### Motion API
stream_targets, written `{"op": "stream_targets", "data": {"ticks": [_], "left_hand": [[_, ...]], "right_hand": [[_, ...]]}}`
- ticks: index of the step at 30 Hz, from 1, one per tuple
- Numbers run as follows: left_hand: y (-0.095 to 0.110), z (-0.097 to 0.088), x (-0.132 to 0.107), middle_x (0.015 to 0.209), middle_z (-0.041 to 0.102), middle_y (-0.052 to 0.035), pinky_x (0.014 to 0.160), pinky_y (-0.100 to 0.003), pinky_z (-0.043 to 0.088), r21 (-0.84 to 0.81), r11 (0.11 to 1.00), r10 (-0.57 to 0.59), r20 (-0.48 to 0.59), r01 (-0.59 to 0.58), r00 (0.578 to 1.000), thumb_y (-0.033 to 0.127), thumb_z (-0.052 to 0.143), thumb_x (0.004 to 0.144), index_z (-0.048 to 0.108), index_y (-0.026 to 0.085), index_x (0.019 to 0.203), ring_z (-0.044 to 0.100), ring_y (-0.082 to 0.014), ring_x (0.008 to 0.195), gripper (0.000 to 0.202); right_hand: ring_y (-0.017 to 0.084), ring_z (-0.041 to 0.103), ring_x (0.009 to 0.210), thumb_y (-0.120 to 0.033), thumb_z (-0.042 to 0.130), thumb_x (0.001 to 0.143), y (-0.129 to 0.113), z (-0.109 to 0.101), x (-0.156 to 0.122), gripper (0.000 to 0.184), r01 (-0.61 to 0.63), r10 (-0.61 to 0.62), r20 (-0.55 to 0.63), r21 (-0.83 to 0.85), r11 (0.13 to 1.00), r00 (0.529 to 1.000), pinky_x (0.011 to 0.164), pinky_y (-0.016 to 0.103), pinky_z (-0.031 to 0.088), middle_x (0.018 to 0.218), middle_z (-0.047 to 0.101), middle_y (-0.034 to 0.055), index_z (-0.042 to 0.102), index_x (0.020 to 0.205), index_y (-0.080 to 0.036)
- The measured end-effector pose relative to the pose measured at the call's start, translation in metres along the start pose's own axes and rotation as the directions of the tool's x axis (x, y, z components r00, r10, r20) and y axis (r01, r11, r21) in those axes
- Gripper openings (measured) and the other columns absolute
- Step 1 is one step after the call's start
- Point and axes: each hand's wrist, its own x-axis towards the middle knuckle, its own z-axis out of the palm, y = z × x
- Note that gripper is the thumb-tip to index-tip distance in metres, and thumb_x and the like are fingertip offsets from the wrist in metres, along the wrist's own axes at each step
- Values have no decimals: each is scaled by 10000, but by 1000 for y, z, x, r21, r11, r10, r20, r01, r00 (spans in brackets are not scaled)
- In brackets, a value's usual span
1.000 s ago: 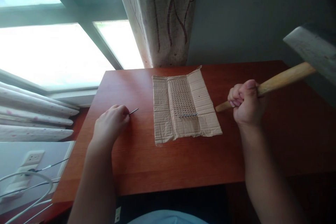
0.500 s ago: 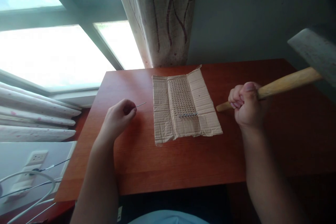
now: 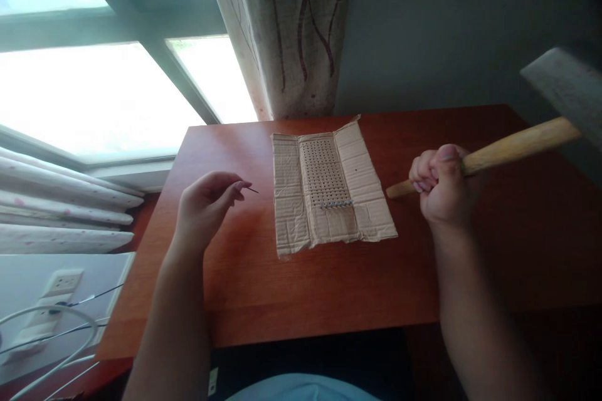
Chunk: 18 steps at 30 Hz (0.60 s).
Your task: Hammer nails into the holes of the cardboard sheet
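My left hand [image 3: 207, 203] is over the left part of the table, pinching a thin metal nail [image 3: 253, 190] between thumb and fingertips. The nail points right, apart from the cardboard. My right hand [image 3: 442, 185] is wrapped around the wooden handle of a hammer [image 3: 522, 144], raised to the right of the cardboard. Its grey head reaches up into the dark upper right corner, partly hidden. Between my hands lies a creased piece of cardboard [image 3: 289, 200] with rows of small holes in its middle panel. A row of small metal pieces [image 3: 337, 204] sits along the near end of the holes.
The reddish-brown wooden table [image 3: 263, 301] has its near edge close to my body. A window [image 3: 94, 94] and curtain [image 3: 301, 31] stand behind and to the left. A wall socket [image 3: 61, 285] with plugged cables [image 3: 89, 326] is at lower left.
My left hand has shifted slightly left and its fingers have opened out around the nail, which now tilts down to the right. The hammer and cardboard have hardly moved.
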Motion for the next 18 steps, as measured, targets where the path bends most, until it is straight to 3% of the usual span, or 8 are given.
{"op": "stream_targets", "data": {"ticks": [3,5,7,9,12,14,18], "left_hand": [[15,11,-5,830,780,-51,569,-229,533,-100,987,105,-178,-124,978,276,813,800,738,156,906,686,-125,638,176],[30,19,-8,820,786,-44,603,-237,574,-95,976,171,-228,-196,959,255,818,799,757,160,911,700,-125,651,159],[47,25,-12,843,793,-42,672,-258,621,-62,969,229,-157,-241,961,247,823,793,776,172,923,725,-135,697,157],[64,30,-15,882,799,-41,754,-287,650,-27,958,286,2,-286,958,247,822,794,790,191,942,753,-158,773,161],[82,39,-15,918,804,-40,807,-303,656,-38,933,357,212,-357,910,221,780,834,790,207,1002,771,-176,844,169],[85,46,-14,904,805,-36,786,-289,650,-60,924,380,245,-377,892,208,768,845,784,202,1006,772,-172,826,162],[80,58,-14,840,800,-14,726,-231,616,-8,931,357,228,-365,906,217,780,834,782,193,877,749,-139,750,50]], "right_hand": [[64,294,361,-485,684,921,1,-1,1,577,9,-9,13,5,1000,1000,369,255,188,443,298,-75,351,533,-218],[63,294,360,-473,681,926,2,-1,1,576,18,-19,21,14,1000,1000,371,257,185,445,297,-75,349,531,-217],[61,288,358,-460,680,929,2,-2,1,574,17,-18,25,23,1000,1000,374,257,181,446,294,-77,347,530,-216],[60,284,358,-454,683,926,2,-3,2,573,6,-7,19,30,1000,1000,376,256,178,446,286,-79,343,531,-215],[60,285,361,-444,685,921,0,-3,2,569,-2,2,6,28,1000,1000,377,254,182,445,286,-80,338,534,-214],[60,280,363,-434,684,921,0,-3,2,567,7,-7,2,27,1000,1000,377,252,186,445,288,-79,334,533,-214],[62,261,369,-431,667,930,0,-4,3,568,13,-13,-1,28,1000,1000,378,246,188,444,286,-78,320,538,-214]]}}
